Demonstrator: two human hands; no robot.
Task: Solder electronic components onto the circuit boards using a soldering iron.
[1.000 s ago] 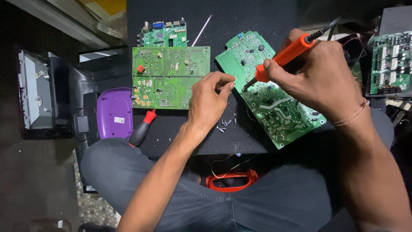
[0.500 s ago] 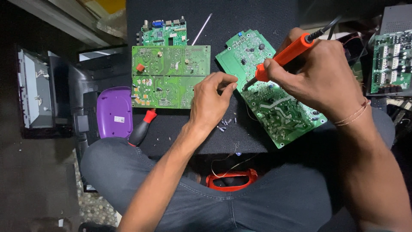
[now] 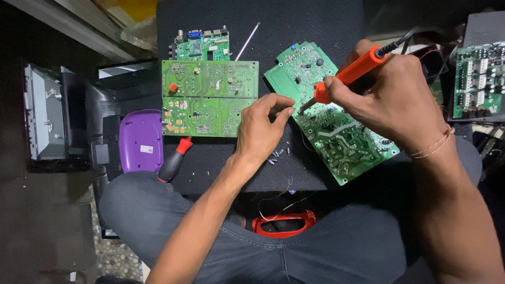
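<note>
fingers (image 3: 336, 89) of the right hand (image 3: 392, 102) grip an orange soldering iron (image 3: 350, 73) over the green circuit board (image 3: 336, 131); left hand (image 3: 263, 129) fingers pinched together.

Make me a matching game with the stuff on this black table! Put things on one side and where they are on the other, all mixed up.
Things:
1. soldering iron
2. screwdriver
3. purple case
4. tilted green board

Places:
A. far left, beside the flat green boards
B. under the iron's tip
C. in the right hand
D. below the flat green boards, at the table's front edge

Pairs: 1-C, 2-D, 3-A, 4-B
</note>
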